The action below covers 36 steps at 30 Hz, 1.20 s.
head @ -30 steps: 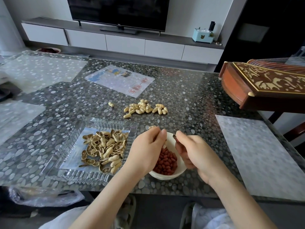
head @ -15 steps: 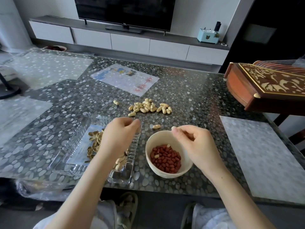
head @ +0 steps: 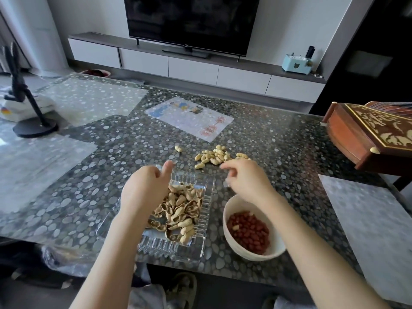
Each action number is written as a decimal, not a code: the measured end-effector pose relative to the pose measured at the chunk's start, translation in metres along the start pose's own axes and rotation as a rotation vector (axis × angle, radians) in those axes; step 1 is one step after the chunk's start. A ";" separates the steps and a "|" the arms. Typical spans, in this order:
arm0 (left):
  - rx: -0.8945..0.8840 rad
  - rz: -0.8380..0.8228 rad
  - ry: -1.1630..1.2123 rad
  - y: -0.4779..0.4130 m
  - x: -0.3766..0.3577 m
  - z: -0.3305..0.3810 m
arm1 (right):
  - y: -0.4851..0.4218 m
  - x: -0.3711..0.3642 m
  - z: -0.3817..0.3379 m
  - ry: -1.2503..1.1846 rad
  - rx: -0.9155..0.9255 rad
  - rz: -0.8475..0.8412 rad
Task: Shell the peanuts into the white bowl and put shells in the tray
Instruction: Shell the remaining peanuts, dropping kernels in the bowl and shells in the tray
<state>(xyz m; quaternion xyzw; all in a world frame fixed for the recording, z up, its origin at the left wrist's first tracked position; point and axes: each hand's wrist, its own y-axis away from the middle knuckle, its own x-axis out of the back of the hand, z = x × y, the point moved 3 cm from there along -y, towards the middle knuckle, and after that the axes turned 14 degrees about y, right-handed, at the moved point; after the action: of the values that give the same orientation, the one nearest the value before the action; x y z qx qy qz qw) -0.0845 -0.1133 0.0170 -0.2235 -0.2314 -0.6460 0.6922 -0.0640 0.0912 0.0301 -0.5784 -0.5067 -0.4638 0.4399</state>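
Gone from the round white bowl (head: 236,247), the loose-fingered right hand (head: 247,181) should pinch one tan unshelled peanut (head: 214,161) at twelve o'clock; whether the left hand (head: 145,188) holds anything is unclear.

Glass tray (head: 201,249) sits at 9 o'clock of white bowl (head: 242,253), just beside it. Shells (head: 181,210) are heaped in the tray, red kernels (head: 250,234) in the bowl. Left hand (head: 145,188) is over the tray's 10 o'clock corner, thumb up, fingers curled under, contents hidden. Right hand (head: 247,181), blurred, fingers loosely bent, is at 12 o'clock of the bowl, by the near edge of the peanut pile (head: 213,156). Lone peanut (head: 178,148) lies at the pile's 10 o'clock.
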 end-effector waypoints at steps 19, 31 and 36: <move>-0.330 -0.172 0.389 0.025 -0.019 0.040 | 0.024 0.008 0.019 -0.782 0.027 -0.102; -0.584 -0.408 0.548 0.083 -0.041 0.073 | 0.107 0.025 0.012 -0.927 0.135 0.098; -0.540 -0.442 0.593 0.089 -0.053 0.080 | 0.112 0.024 0.016 -0.646 0.197 0.147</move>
<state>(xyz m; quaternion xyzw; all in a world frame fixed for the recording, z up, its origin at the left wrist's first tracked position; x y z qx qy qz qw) -0.0014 -0.0168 0.0477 -0.1467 0.1111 -0.8513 0.4913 0.0497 0.1004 0.0459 -0.6851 -0.6191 -0.1728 0.3428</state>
